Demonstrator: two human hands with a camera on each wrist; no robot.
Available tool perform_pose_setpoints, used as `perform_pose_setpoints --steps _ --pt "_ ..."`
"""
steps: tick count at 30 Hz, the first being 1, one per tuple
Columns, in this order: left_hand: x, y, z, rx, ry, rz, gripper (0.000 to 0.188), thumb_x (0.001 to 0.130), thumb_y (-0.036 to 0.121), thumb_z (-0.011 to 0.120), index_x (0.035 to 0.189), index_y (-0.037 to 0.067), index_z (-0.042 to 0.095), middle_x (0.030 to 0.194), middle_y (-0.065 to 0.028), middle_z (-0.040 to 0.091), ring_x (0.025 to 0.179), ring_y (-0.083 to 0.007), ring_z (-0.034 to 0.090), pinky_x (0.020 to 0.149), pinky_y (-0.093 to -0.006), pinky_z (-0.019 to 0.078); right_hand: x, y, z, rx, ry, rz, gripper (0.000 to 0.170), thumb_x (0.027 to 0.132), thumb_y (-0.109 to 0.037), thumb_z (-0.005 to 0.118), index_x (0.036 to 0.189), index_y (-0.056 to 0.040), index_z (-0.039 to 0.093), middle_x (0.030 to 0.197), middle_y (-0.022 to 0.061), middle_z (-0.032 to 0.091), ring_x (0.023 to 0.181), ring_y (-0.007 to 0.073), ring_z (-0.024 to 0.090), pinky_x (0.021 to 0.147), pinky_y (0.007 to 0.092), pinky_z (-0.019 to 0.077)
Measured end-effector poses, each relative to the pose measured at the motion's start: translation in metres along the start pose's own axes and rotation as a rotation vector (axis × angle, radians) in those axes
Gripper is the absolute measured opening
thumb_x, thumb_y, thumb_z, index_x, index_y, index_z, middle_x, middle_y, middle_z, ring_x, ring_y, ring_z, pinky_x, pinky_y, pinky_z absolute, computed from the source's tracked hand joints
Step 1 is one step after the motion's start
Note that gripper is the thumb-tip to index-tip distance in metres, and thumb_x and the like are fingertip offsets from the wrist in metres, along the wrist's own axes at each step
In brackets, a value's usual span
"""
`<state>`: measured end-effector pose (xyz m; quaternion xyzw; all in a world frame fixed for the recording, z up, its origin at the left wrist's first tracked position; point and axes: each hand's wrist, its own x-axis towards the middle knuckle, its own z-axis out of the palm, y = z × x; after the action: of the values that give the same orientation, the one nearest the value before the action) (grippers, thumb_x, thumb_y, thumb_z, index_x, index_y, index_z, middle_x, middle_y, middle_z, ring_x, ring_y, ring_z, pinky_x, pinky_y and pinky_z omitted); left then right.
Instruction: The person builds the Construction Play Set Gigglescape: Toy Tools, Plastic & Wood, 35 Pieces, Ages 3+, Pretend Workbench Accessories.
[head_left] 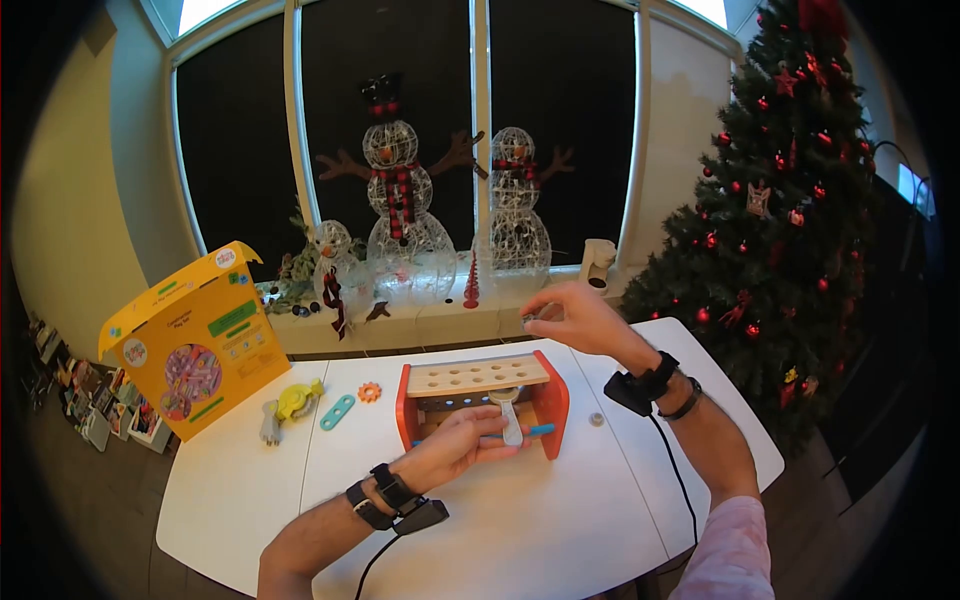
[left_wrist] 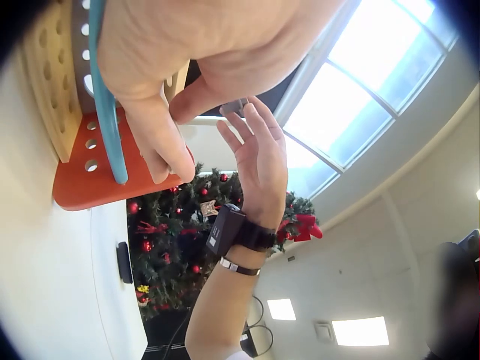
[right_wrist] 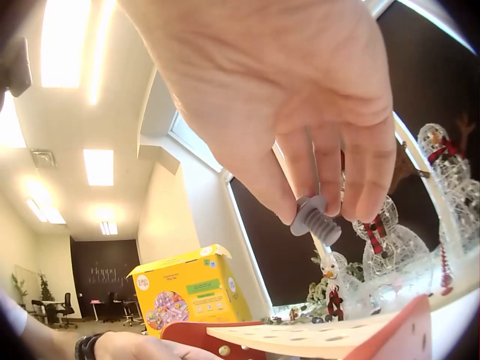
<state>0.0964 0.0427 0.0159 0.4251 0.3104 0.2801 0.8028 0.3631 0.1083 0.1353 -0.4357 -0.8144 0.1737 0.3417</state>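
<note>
Between thumb and fingers, my right hand (head_left: pixel 575 325) pinches a grey plastic bolt (right_wrist: pixel 316 220), raised above the toy workbench's right side. Its threaded shaft points away from the palm in the right wrist view. My left hand (head_left: pixel 455 447) is at the front of the workbench and holds a grey toy wrench (head_left: pixel 510 415) with a rounded head at the top. A blue bar (left_wrist: pixel 111 97) runs along the workbench front, close to the left fingers. The workbench has a pale wooden top (head_left: pixel 478 375) with holes and red side panels (head_left: pixel 556 405).
A small grey round piece (head_left: pixel 597 419) lies right of the workbench. To its left are an orange gear (head_left: pixel 370 392), a teal strip (head_left: pixel 338 412) and a yellow-green toy drill (head_left: pixel 298 400). A yellow box (head_left: pixel 200 335) stands at the white table's (head_left: pixel 590 530) back left.
</note>
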Motion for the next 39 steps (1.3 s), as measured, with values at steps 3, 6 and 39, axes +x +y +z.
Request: perform_pose_setpoints --steps 3,6,39 --pt "0.006 -0.001 -0.004 0.0 0.013 0.013 0.036 0.119 0.014 0.055 0.151 -0.003 0.055 0.142 -0.0174 0.072 0.124 -0.0244 0.077 0.099 -0.0278 0.0688 0.013 0.004 0.009 -0.019 -0.099 -0.025 0.032 0.097 -0.017 0.084 0.12 0.0038 0.082 0.099 0.0152 0.085 0.095 0.0226 0.084 0.086 0.0354 0.0652" --pt "0.013 -0.004 -0.011 -0.003 0.028 0.028 0.036 0.119 0.015 0.056 0.151 -0.003 0.055 0.141 -0.0168 0.073 0.124 -0.0231 0.077 0.098 -0.0273 0.069 0.028 0.019 0.022 -0.009 -0.173 -0.034 0.034 0.096 -0.017 0.084 0.122 0.0053 0.081 0.102 0.016 0.086 0.095 0.0229 0.084 0.087 0.036 0.0649" --pt "0.023 -0.004 -0.02 -0.141 -0.029 0.094 0.046 0.119 0.017 0.057 0.159 -0.005 0.048 0.148 -0.0164 0.069 0.134 -0.0239 0.073 0.103 -0.0261 0.0687 0.064 0.046 0.071 -0.264 -0.422 -0.113 0.027 0.084 -0.012 0.085 0.109 -0.0029 0.086 0.101 0.0154 0.085 0.097 0.0314 0.082 0.088 0.0424 0.0626"
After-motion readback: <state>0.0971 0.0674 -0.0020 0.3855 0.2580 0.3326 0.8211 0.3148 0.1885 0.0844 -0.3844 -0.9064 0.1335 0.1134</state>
